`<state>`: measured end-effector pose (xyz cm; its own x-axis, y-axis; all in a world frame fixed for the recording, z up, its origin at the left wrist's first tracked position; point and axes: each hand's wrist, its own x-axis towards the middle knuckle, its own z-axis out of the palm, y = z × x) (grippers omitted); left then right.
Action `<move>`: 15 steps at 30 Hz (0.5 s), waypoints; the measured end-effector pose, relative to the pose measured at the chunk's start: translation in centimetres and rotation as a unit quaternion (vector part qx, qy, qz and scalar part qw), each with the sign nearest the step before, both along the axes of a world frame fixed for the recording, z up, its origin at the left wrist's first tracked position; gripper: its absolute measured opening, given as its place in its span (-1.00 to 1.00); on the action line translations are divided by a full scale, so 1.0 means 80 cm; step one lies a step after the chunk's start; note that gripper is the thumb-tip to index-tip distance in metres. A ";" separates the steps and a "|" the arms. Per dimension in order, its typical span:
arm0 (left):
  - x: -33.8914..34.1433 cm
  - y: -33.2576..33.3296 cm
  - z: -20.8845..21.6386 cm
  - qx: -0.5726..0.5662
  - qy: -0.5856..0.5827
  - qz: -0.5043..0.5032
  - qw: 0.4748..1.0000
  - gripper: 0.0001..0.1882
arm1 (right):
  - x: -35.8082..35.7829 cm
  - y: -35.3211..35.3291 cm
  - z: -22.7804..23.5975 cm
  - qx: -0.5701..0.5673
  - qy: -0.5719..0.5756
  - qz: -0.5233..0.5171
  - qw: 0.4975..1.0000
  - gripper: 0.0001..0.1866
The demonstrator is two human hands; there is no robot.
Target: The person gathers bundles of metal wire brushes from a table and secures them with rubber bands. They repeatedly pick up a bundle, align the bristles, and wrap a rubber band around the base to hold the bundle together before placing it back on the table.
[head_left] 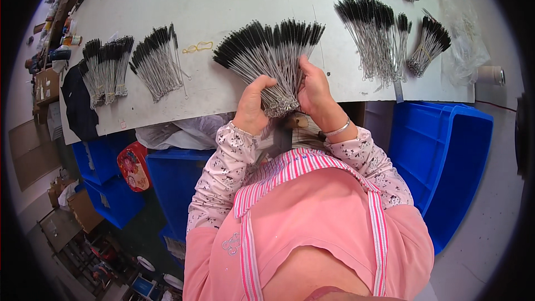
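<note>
While the person in the pink top leans over the work, both hands are curled in around one thick bundle of brushes (pixel 273 64) at the near edge of the tabletop (pixel 234 0). The left hand (pixel 253 106) grips its left flank, thumb laid across the wires; the right hand (pixel 320 95) clasps the other side, thumb pointing up along the stems. From where I stand the fingers behind the bundle are hidden, so I can't tell how far they wrap, nor whether the bundle's weight rests on anything.

The black bristle heads fan out away from the person, and the looped wire ends gather low between the palms, about over the table's edge. I see no band around this bundle, so I'd guess the grip alone keeps it together. Should one palm slacken, stems could slide out of line or drop off the front edge, perhaps toward the blue bin (pixel 440 156) on the right. Squeezed unevenly, the loops might catch on each other and the heads splay wider. Yellow bands (pixel 198 47) lie just left of the bundle; reaching for one would leave a single hand holding a very full bunch, which looks risky.
</note>
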<state>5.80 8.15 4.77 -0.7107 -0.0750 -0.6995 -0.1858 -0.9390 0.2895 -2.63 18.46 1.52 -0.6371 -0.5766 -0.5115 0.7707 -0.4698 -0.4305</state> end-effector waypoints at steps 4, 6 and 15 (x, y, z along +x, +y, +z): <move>0.001 0.017 -0.007 -0.152 0.000 0.000 0.988 -0.64 | 0.009 -0.002 0.008 0.037 0.029 0.015 0.999 -0.61; 0.002 0.023 -0.016 -0.193 0.006 -0.016 0.981 -0.64 | 0.014 -0.004 0.017 0.105 0.092 0.034 0.990 -0.61; -0.002 0.049 -0.042 -0.272 -0.020 0.167 0.948 -0.67 | 0.008 -0.005 -0.011 0.182 0.132 -0.025 0.974 -0.72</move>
